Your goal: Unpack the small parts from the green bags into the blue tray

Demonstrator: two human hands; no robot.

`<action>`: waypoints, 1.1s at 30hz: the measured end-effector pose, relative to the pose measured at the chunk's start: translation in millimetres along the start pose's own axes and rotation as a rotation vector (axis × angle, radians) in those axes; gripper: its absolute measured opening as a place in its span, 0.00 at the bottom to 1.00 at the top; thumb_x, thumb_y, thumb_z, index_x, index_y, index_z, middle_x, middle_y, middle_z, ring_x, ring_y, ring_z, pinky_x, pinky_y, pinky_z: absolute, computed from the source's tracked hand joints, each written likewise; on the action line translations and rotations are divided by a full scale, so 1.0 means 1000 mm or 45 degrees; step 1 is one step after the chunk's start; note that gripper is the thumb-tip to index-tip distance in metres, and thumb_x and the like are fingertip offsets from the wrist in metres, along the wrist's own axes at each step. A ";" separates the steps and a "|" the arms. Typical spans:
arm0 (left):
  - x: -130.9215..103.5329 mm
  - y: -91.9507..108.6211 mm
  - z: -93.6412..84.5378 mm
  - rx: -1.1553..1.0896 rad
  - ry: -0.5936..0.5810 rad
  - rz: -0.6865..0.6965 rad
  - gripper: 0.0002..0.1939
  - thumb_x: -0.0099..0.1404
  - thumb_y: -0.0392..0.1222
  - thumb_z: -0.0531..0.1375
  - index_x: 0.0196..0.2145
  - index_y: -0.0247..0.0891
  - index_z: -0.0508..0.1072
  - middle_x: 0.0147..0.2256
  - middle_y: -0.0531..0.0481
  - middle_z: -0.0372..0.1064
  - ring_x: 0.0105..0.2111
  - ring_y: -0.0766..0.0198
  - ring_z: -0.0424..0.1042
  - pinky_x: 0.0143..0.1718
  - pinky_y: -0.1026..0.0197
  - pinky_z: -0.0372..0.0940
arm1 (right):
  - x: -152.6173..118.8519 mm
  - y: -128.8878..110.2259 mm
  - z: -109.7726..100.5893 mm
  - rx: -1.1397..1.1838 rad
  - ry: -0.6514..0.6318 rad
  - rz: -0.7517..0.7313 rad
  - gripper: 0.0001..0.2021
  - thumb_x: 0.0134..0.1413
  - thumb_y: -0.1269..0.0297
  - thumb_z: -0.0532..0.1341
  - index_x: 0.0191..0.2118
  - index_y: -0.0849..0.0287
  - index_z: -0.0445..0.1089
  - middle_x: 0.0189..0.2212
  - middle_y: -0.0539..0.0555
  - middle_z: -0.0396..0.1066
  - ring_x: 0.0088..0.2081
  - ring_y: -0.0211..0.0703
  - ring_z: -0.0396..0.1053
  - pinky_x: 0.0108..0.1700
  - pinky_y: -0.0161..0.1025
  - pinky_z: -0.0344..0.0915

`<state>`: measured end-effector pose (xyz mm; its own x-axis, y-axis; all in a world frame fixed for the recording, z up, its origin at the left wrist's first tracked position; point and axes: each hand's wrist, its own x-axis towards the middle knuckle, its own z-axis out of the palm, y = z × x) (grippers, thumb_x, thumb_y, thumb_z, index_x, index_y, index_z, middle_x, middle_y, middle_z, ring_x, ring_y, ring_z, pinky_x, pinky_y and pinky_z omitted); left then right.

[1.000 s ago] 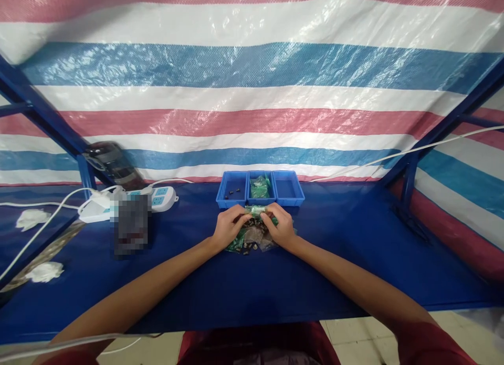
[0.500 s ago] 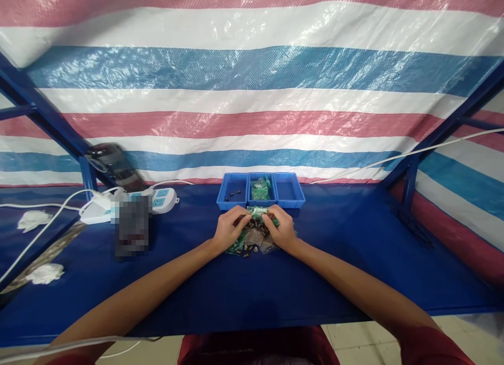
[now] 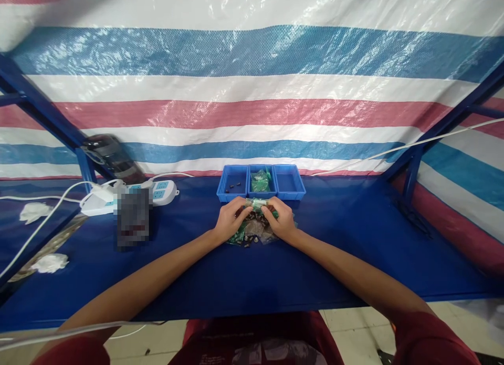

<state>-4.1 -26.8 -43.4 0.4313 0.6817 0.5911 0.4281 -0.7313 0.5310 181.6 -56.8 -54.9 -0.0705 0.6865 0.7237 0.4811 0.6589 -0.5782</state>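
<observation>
Between my two hands, a small clear and green plastic bag is pinched at its two ends. My left hand closes on its left end and my right hand on its right end. Under and in front of the hands lies a pile of plastic bags with small dark screws at its near edge. Just behind stand three joined blue bins. The left bin holds a few screws, the middle bin a green bag, and the right bin shows a bare bottom.
A white power strip with cables and a blurred dark object lie on the left of the blue table. Behind them leans a dark bottle. Crumpled white tissues are further left. Dark cord lies at the right.
The camera view has tilted down, so table and bins appear higher. Both hands still grip the small bag, held close behind the pile.
</observation>
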 end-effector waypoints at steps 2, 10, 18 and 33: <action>0.000 0.000 0.000 0.002 0.013 0.014 0.12 0.68 0.46 0.53 0.34 0.36 0.70 0.29 0.49 0.66 0.28 0.65 0.66 0.31 0.63 0.62 | 0.000 0.000 0.000 0.006 0.001 -0.005 0.09 0.62 0.63 0.53 0.30 0.58 0.61 0.24 0.49 0.59 0.26 0.38 0.60 0.29 0.35 0.60; 0.001 0.003 -0.002 -0.055 0.016 0.044 0.10 0.68 0.44 0.54 0.33 0.36 0.70 0.26 0.51 0.63 0.24 0.68 0.62 0.27 0.65 0.58 | 0.001 -0.001 0.000 0.002 -0.013 -0.022 0.09 0.63 0.63 0.53 0.31 0.58 0.61 0.25 0.50 0.60 0.26 0.37 0.60 0.30 0.36 0.60; 0.001 0.004 -0.003 -0.084 -0.060 -0.002 0.12 0.67 0.46 0.55 0.41 0.36 0.71 0.33 0.49 0.69 0.25 0.69 0.65 0.26 0.66 0.60 | -0.001 0.001 0.002 -0.010 -0.049 -0.044 0.09 0.63 0.63 0.53 0.31 0.59 0.63 0.24 0.50 0.60 0.26 0.38 0.60 0.29 0.36 0.59; 0.000 0.003 -0.002 -0.119 -0.022 0.119 0.08 0.67 0.41 0.56 0.37 0.35 0.72 0.34 0.47 0.70 0.33 0.65 0.70 0.33 0.65 0.65 | -0.001 -0.001 0.002 0.016 -0.069 -0.117 0.08 0.62 0.63 0.54 0.32 0.59 0.65 0.25 0.52 0.64 0.26 0.38 0.63 0.29 0.36 0.62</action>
<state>-4.3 -29.1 -41.0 0.4798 0.6100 0.6306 0.3099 -0.7903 0.5286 179.6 -58.1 -55.6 -0.1613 0.6382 0.7528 0.4595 0.7236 -0.5150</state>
